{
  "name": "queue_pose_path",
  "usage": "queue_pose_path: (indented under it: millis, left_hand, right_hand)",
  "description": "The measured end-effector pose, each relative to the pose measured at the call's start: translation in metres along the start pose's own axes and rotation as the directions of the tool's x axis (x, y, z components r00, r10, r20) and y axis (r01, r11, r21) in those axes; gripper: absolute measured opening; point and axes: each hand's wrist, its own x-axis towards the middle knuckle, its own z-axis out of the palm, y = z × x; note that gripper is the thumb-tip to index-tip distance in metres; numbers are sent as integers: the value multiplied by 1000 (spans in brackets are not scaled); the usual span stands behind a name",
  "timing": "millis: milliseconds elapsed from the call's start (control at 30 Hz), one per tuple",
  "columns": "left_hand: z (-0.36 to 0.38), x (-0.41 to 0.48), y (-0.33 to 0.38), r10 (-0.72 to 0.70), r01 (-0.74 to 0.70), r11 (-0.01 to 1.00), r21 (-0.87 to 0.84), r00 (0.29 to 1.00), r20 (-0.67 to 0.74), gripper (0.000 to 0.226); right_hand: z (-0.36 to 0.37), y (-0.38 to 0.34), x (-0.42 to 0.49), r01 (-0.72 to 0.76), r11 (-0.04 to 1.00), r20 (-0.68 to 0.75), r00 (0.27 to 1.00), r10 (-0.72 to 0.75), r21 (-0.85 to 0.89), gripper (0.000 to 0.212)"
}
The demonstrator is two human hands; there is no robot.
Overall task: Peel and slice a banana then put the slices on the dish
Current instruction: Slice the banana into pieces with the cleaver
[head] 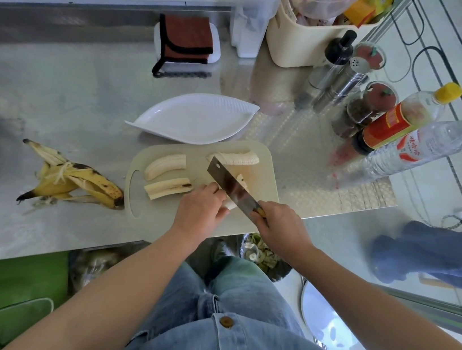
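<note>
Cut: I'd bring the knife (230, 185) straight down in even slices, with my left fingertips tucked clear of the blade.
Left hand (201, 209): curled over the banana piece (230, 205), pinning it to the board (264, 179).
Right hand (278, 229): clenched round the knife handle.
Dish (196, 119): just behind the board — no slices on it.

Seen from above, a steel counter (72, 93) carries a pale cutting board (155, 217). The left hand (200, 207) holds a banana piece (230, 205) down on the board, fingers curled over it. The right hand (279, 226) grips a cleaver (231, 186), its blade angled over that piece. 2 lengthwise halves (165, 165) lie on the board's left side, and a sliced length (238, 158) lies at its far edge. A white leaf-shaped dish (196, 118) sits just beyond. A peel (74, 182) lies left of the board.
</note>
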Motion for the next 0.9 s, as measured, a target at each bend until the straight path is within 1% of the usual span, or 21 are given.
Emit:
queue_pose_path:
  millis: [300,433,600,767,900]
  left_hand:
    - [-2,0,0,1,-2,999,35,1000,12,23]
    - [-2,-1,-1,9,-10,1000,23,1000,16,26]
    - [-1,-8,-6,-3,2,999,36,1000,11,33]
    - [-2,-9,-6,-8,6,996,92,1000,23,32]
    - [-1,-9,-5,-5,2,996,88,999,42,31]
  right_hand:
    - [13,0,6,-15,998,31,999,17,-58,22]
    - [12,1,7,-35,999,18,999,35,-11,25]
    - [4,-2,5,-32,995,-51,998,37,92,32]
    - [-3,-1,2,10,999,-32,999,-8,52,32]
    - [-1,1,-1,-2,999,-9,1000,3,43,30]
